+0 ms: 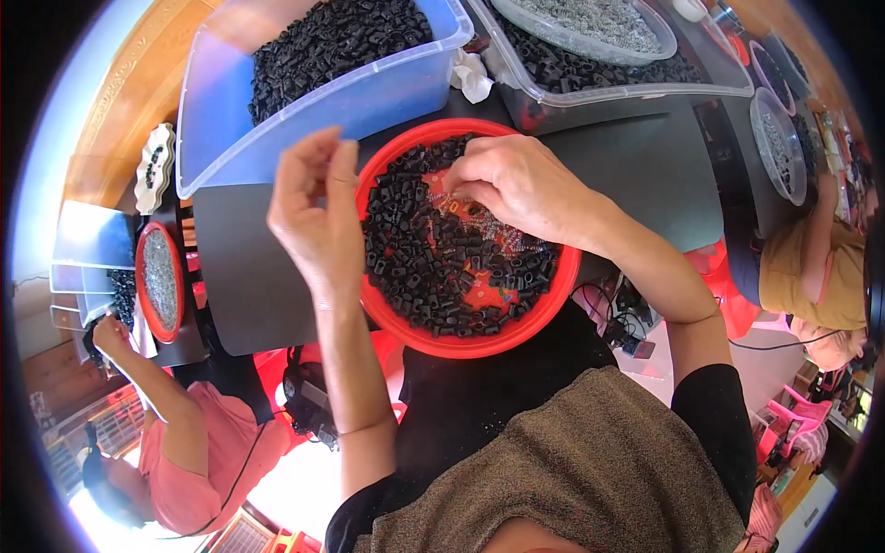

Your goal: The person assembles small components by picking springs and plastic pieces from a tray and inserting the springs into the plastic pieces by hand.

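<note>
A round red tray (560, 293) in front of me holds many small black plastic pieces (406, 276) and a patch of tiny silvery metal pieces (516, 241). My right hand (516, 180) reaches over its far right part, thumb and fingers pinched together low among the pieces. Whatever lies between those fingertips is too small or hidden to name. Raised over the tray's left rim is my left hand (323, 207), beside the blue-looking bin. Its fingers are loosely bent and apart from the thumb, slightly blurred, with nothing visible in them.
Beyond the tray stand a clear plastic bin (369, 88) of black pieces and another bin (636, 95) with a tub of metal pieces (590, 23) on top. Crumpled white paper (472, 76) lies between them. Co-workers sit at left and right; a red-rimmed tray (161, 281) is at left.
</note>
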A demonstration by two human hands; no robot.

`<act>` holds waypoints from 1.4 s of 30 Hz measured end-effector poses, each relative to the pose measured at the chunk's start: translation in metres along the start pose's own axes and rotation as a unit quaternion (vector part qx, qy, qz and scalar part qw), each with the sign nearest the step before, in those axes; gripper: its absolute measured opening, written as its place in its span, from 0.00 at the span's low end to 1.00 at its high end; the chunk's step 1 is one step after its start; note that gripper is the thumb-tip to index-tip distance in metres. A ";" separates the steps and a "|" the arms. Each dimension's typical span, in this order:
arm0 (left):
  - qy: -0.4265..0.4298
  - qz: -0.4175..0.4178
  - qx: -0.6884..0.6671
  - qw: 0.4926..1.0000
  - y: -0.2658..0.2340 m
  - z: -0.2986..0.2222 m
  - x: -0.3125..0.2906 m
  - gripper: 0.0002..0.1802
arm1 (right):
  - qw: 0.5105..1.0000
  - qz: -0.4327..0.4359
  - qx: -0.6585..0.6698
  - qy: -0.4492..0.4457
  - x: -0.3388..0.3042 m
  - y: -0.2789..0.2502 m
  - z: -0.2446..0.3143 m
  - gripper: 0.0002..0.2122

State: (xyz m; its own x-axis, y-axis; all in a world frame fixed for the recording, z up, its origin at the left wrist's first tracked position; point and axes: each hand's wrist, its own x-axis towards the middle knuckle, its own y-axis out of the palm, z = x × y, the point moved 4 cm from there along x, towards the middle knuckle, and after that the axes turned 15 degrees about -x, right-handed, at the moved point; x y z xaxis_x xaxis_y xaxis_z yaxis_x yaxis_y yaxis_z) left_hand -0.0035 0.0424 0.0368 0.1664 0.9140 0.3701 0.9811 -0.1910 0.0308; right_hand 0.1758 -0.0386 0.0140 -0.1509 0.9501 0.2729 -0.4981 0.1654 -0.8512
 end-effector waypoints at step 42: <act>-0.214 0.094 -0.271 0.934 0.002 0.038 -0.023 0.09 | 0.999 0.035 -0.006 -0.023 0.014 -0.006 0.011 0.06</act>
State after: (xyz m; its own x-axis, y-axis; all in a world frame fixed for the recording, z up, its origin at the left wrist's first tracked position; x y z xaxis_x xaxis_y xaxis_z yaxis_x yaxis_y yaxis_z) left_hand -0.0012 0.0349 -0.0070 0.4688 0.8832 0.0141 0.7557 -0.4093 0.5113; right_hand 0.1676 -0.0296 0.0281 -0.2244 0.9461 0.2337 -0.4741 0.1035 -0.8744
